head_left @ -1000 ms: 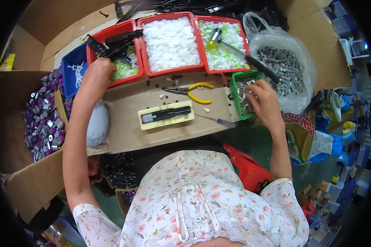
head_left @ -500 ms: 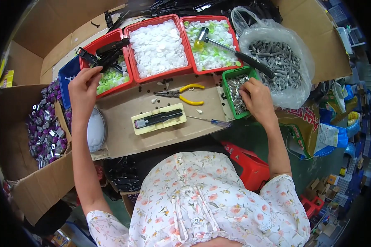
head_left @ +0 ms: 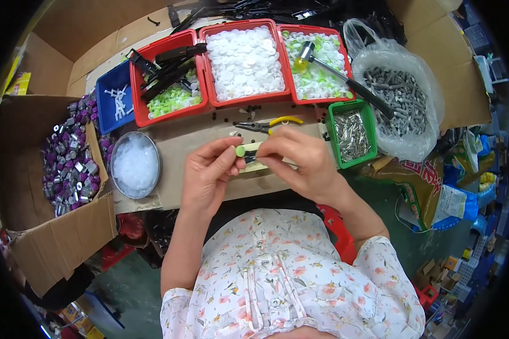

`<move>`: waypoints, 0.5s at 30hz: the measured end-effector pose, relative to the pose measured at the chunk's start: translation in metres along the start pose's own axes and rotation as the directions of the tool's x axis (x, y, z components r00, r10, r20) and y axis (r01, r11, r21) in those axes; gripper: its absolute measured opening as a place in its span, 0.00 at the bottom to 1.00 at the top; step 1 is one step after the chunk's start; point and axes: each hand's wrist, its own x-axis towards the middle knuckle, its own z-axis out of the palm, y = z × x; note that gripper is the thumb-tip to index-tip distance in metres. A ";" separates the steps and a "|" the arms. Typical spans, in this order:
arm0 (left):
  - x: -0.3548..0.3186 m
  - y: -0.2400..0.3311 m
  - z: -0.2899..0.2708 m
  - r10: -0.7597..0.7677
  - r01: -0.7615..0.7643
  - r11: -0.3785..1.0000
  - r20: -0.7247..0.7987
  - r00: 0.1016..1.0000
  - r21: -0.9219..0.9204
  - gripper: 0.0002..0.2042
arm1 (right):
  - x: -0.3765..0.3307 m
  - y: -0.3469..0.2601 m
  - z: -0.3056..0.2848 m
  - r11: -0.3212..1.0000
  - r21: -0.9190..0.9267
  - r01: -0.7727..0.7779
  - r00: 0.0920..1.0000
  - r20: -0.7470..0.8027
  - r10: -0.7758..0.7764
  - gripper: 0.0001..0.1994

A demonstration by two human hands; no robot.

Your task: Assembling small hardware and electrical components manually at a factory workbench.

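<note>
My left hand (head_left: pixel 206 175) pinches a small round light-green cap (head_left: pixel 240 151) between thumb and forefinger. Close beside it, my right hand (head_left: pixel 305 161) has its thumb and fingers pressed together; whatever lies in that pinch is too small or hidden to make out. Both hands hover over a cream block (head_left: pixel 255 168) with a black part (head_left: pixel 250 158) in it, and they cover most of it. Pliers with yellow handles (head_left: pixel 284 120) lie just behind the hands. To the right stands a green tray (head_left: pixel 335 152) of thin metal pins (head_left: pixel 352 134).
Red trays of white and green caps (head_left: pixel 244 62) line the back, a hammer (head_left: pixel 345 76) lying over the right one. A blue tray (head_left: pixel 100 104), a round dish (head_left: pixel 136 166) and a carton of purple-and-silver parts (head_left: pixel 68 164) stand left. At right sits a plastic bag of grey parts (head_left: pixel 398 93).
My left hand has come from the left red tray to the middle with a green cap. My right hand has left the green pin tray and met it over the block. The view has shifted.
</note>
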 end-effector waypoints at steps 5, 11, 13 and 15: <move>-0.005 0.000 -0.003 0.000 0.000 0.999 0.010 1.000 0.042 0.10 | 0.008 -0.003 0.013 0.997 0.011 0.080 0.996 -0.035 -0.079 0.07; -0.006 0.001 -0.004 0.012 -0.013 0.997 0.023 1.000 0.078 0.09 | 0.008 -0.005 0.013 0.996 -0.040 0.085 0.995 -0.046 -0.087 0.07; -0.006 0.002 -0.002 0.009 -0.012 0.995 0.032 0.999 0.099 0.09 | 0.007 -0.005 0.012 0.996 -0.040 0.074 0.995 -0.059 -0.076 0.07; -0.006 0.001 -0.001 0.013 -0.017 0.994 0.033 0.999 0.110 0.09 | 0.006 -0.005 0.010 0.996 -0.047 0.080 0.995 -0.051 -0.082 0.08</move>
